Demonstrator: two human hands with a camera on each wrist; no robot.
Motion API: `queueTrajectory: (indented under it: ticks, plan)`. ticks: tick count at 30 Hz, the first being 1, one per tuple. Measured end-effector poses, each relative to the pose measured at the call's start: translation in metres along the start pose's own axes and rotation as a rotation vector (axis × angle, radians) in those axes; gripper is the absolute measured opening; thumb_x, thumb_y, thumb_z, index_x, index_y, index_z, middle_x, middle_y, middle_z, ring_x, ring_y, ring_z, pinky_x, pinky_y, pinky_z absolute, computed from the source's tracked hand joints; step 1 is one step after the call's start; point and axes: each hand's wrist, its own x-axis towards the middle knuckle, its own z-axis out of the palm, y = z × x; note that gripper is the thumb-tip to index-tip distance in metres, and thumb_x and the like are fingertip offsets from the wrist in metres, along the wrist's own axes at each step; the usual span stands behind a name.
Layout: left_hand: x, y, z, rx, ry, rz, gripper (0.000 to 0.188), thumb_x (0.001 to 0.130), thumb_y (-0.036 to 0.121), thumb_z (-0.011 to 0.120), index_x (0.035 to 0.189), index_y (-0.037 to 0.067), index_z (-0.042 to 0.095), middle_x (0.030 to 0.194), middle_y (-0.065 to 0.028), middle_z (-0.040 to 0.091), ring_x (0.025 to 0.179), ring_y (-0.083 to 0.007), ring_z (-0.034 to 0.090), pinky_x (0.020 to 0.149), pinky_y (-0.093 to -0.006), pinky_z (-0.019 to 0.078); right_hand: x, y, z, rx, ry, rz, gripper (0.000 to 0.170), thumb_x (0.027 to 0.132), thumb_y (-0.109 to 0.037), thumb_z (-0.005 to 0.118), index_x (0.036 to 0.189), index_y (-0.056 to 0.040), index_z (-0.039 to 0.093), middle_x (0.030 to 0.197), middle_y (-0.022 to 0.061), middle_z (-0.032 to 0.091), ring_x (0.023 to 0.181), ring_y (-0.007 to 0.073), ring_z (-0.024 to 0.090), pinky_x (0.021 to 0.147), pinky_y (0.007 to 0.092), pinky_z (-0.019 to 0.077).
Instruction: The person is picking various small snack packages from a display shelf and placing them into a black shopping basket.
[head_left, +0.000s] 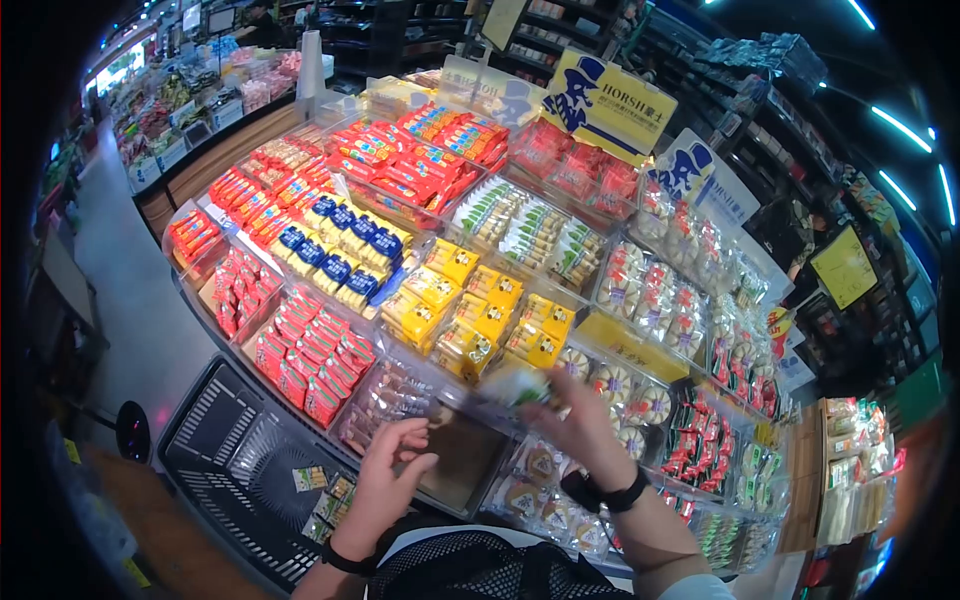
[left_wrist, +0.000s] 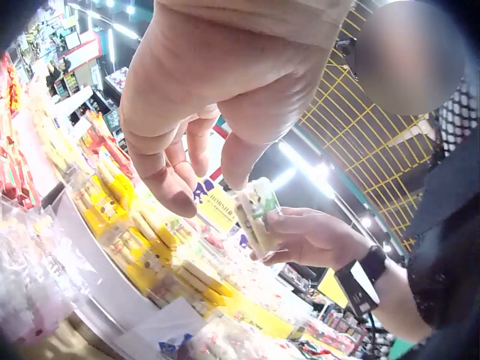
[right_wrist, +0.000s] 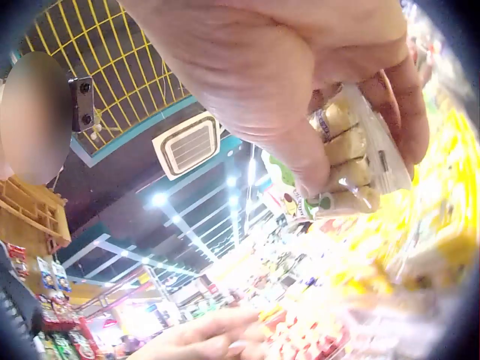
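Observation:
My right hand (head_left: pixel 585 430) pinches a clear packet of pale bread pieces with green print (head_left: pixel 515 387) above the display bins. In the right wrist view the thumb and fingers grip the packet (right_wrist: pixel 346 161) from both sides, and its pale pieces show in a row. My left hand (head_left: pixel 393 475) holds nothing; its fingers are loosely bent over the front bins, left of the packet. The left wrist view shows this hand (left_wrist: pixel 225 82) in front, with the packet (left_wrist: pixel 257 214) in the other hand beyond it. A black basket (head_left: pixel 215 390) stands at the lower left with several green-and-white packets (head_left: pixel 330 505) inside.
A sloped display of clear-walled bins spreads ahead, with yellow packets (head_left: pixel 465 345), red packets (head_left: pixel 310 350), blue-and-yellow packets (head_left: pixel 345 245) and green-and-white packets (head_left: pixel 515 225). A brown bin floor (head_left: pixel 462 460) shows between the hands. Signs (head_left: pixel 612 105) rise behind.

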Motion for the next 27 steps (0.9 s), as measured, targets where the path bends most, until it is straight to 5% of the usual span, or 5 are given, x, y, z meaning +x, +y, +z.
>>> queueTrajectory:
  ticks: [4,13,20,27]
  plan:
    - [0.016,-0.029,-0.012,-0.073,0.109,-0.060,0.032,0.083,-0.007,0.065,0.114,0.002,0.059,0.103,-0.0048,0.056,0.092,-0.0107,0.057,0.080,-0.0238,0.0480,0.066,0.018,-0.055,-0.245,0.192,0.117,0.036,0.081,-0.025,0.072,0.108,-0.0044,0.059,0.079,0.0180,0.063,0.072,0.0346,0.063,0.063,0.0421,0.0478]
    - [0.046,-0.020,-0.014,-0.096,0.136,-0.160,0.029,0.085,-0.009,0.062,0.112,0.001,0.058,0.098,-0.0008,0.057,0.091,-0.0073,0.055,0.085,-0.0225,0.0453,0.193,0.065,-0.057,-0.891,0.031,0.135,0.013,0.074,-0.014,0.062,0.080,-0.0023,0.066,0.080,0.0217,0.069,0.082,0.0390,0.067,0.074,0.0473,0.0536]
    - [0.046,-0.042,-0.037,-0.060,0.283,-0.149,0.022,0.085,-0.009,0.062,0.105,0.002,0.062,0.094,0.0003,0.057,0.086,-0.0064,0.055,0.080,-0.0206,0.0455,0.224,0.126,-0.031,-0.695,0.037,0.153,0.019,0.076,-0.005,0.059,0.094,0.0011,0.061,0.096,0.0254,0.066,0.095,0.0430,0.060,0.082,0.0489,0.0499]
    - [0.050,-0.050,-0.037,-0.046,0.271,-0.134,0.022,0.085,-0.009,0.062,0.104,0.002,0.061,0.093,0.0011,0.057,0.086,-0.0058,0.055,0.080,-0.0207,0.0451,0.206,0.102,-0.037,-0.937,0.140,-0.025,0.028,0.074,-0.014,0.072,0.096,-0.0022,0.061,0.103,0.0146,0.059,0.100,0.0378,0.058,0.088,0.0497,0.0464]
